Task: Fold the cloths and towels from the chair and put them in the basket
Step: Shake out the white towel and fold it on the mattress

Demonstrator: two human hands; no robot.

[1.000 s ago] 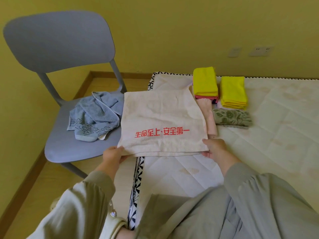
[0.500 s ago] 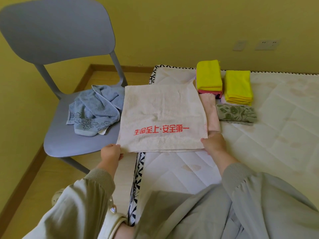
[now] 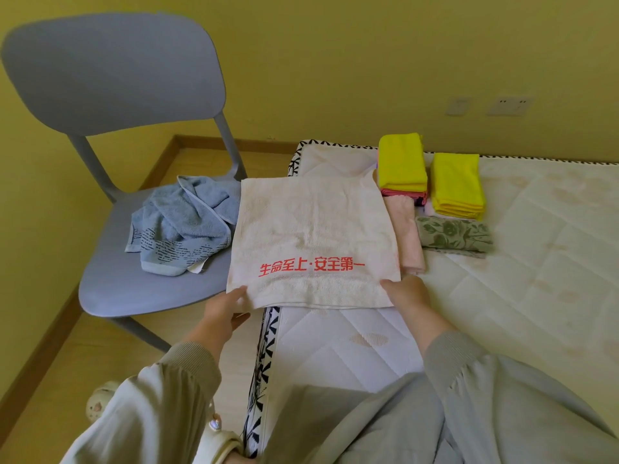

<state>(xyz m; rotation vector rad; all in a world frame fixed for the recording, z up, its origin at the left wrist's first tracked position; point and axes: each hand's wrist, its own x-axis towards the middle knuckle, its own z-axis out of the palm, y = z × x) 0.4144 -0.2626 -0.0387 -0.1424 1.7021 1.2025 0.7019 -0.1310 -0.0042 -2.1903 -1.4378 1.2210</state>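
Head view: the left hand [image 3: 225, 314] and right hand [image 3: 408, 297] each hold a near corner of the cream towel [image 3: 311, 236] in a pinching grip. The cream towel lies spread over the mattress [image 3: 519, 313] edge. Left of it, a blue towel [image 3: 182, 226] lies crumpled on the chair [image 3: 134, 289].

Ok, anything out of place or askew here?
The white towel overhangs the mattress edge toward the chair instead of lying fully flat. The blue towel lies crumpled, unfolded, on the chair seat.

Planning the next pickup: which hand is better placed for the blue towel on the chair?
Probably left. The left hand pinches a corner of the white towel beside the chair seat where the blue towel lies; the right hand is across the white towel, over the mattress.
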